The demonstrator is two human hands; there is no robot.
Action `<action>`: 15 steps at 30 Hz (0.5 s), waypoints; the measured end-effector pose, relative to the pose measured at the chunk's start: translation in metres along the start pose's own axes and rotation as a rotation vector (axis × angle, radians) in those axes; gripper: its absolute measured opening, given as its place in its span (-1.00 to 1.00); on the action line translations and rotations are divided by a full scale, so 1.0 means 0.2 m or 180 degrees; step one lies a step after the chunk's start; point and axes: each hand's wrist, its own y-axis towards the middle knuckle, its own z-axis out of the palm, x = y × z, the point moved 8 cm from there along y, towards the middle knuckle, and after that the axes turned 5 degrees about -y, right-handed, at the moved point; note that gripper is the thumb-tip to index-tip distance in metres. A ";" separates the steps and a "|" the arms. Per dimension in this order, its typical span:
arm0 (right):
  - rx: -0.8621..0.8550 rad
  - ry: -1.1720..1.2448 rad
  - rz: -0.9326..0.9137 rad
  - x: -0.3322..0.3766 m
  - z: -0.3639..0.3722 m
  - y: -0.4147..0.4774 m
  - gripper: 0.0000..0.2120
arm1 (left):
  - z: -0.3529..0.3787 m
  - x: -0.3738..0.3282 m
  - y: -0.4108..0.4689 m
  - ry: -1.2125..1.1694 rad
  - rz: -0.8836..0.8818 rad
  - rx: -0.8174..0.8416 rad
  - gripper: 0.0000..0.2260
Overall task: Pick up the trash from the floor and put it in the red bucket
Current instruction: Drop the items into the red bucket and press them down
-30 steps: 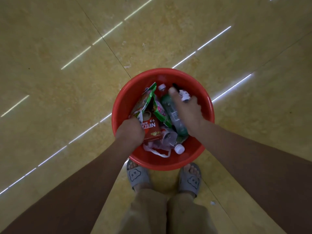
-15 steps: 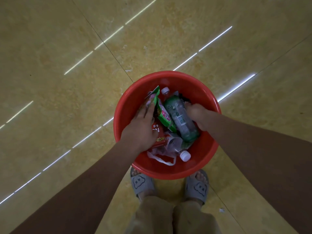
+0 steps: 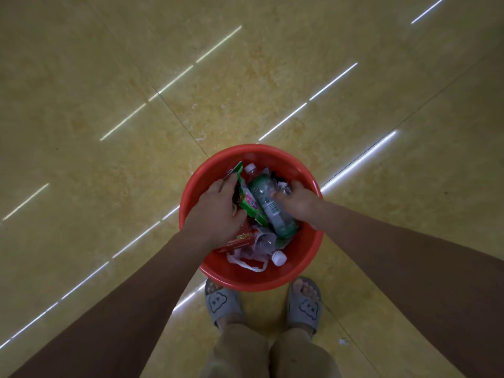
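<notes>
The red bucket (image 3: 308,257) stands on the floor right in front of my feet, full of trash. A green plastic bottle (image 3: 272,211) lies on top, beside a green snack wrapper (image 3: 246,199), a red box (image 3: 240,238), a white-capped clear bottle (image 3: 278,258) and a white bag strip (image 3: 245,264). My left hand (image 3: 218,214) lies flat on the left side of the pile, fingers spread over the wrappers. My right hand (image 3: 298,203) is inside the right side, fingers curled down against the bottle and a crumpled clear wrapper (image 3: 283,188); its fingertips are hidden.
Glossy yellow floor tiles with bright light streaks surround the bucket. My feet in grey slippers (image 3: 221,304) (image 3: 305,306) stand just behind it. A small white scrap (image 3: 343,341) lies on the floor to the right of my right foot.
My right hand dropped from above the pile down into the bucket's right side. My left hand slid forward and flattened onto the wrappers. The view pulled back a little.
</notes>
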 end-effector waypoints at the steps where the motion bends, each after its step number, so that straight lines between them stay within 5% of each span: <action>1: 0.0009 -0.0158 -0.0065 0.03 -0.03 -0.05 -0.24 | -0.04 -0.04 -0.01 0.0033 0.0025 -0.0027 -0.29; 15: 0.0001 -0.0958 -0.0792 0.40 -0.48 -0.77 -0.65 | -0.51 -0.59 -0.25 0.0279 0.0179 -0.0310 -0.42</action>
